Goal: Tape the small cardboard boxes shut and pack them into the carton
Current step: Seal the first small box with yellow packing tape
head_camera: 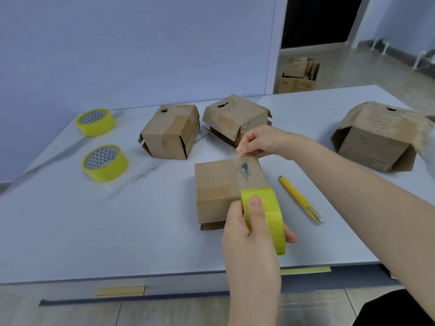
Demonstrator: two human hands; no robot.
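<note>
On grey-white table (94,231), ctr: small brown cardboard box (216,184), flaps closed, clear tape strip (249,171) across top; L hand (249,234) grips yellow tape roll (268,215), R hand (261,142) pinches strip's far end; open floor carton (299,77), rear R, holds cardboard pieces.

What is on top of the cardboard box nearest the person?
A strip of clear tape lies across the box, pinched at its far edge by the right hand, running from the yellow tape roll the left hand grips. Roll and hand cover the near right corner.
</note>
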